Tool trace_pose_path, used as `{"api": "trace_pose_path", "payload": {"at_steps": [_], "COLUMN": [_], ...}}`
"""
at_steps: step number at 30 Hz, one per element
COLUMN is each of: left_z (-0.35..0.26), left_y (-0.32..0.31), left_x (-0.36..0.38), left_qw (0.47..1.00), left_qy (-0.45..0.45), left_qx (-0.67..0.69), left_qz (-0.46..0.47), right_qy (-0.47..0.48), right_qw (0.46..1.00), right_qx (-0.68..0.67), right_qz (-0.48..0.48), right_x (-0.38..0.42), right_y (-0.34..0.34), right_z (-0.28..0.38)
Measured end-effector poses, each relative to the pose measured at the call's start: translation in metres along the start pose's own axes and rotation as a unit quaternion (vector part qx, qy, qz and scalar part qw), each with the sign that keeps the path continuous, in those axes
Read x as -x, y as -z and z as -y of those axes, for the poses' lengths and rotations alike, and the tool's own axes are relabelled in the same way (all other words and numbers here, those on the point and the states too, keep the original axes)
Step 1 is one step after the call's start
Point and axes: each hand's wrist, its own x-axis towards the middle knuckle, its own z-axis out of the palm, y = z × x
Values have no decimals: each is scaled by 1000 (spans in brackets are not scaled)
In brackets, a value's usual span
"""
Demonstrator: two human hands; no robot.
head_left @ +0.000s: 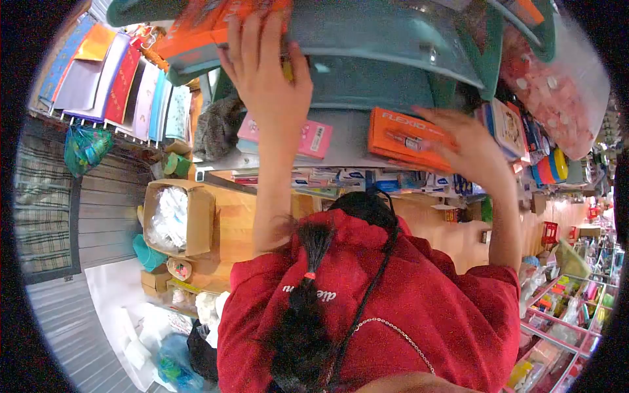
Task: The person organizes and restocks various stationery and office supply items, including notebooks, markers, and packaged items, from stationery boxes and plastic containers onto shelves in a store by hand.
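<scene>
Touching the orange box's (386, 134) edge is the right hand (464, 137).

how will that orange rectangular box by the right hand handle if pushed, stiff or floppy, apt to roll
The orange rectangular box looks like printed card with straight edges, so it is probably fairly stiff. Its flat faces suggest it would slide rather than roll. Its weight is hard to judge, as the contents are hidden.

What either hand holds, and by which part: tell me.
Right hand: the orange box, apparently by its right end. Left hand: over orange packaging, grip unclear.
</scene>
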Motion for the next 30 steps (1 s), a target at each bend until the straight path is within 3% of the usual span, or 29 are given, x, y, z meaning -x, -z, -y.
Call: {"api": "trace_pose_path", "payload": {"at_steps": [4, 7, 12, 24, 27, 30], "left_z": [-4, -7, -5, -3, -2, -7], "left_y": [-4, 0, -3, 4, 12, 45], "left_x": [0, -2, 0, 0, -4, -6], "left_qw": [1000, 1000, 1000, 999, 997, 978], "left_qy": [2, -5, 7, 27, 26, -71], "left_qx": [-7, -14, 12, 7, 29, 120], "left_qz": [-7, -2, -5, 31, 62, 152], "right_qy": [-46, -56, -49, 183, 217, 226], "right_qw": [989, 981, 982, 974, 965, 961], "right_qx": [142, 179, 173, 119, 132, 136], "right_qz": [3, -54, -56, -55, -58, -85], "right_x": [16, 13, 12, 27, 30, 24], "right_y": [-53, -78, -91, -60, -27, 5], "right_z": [-7, -12, -25, -23, -4, 9]}}
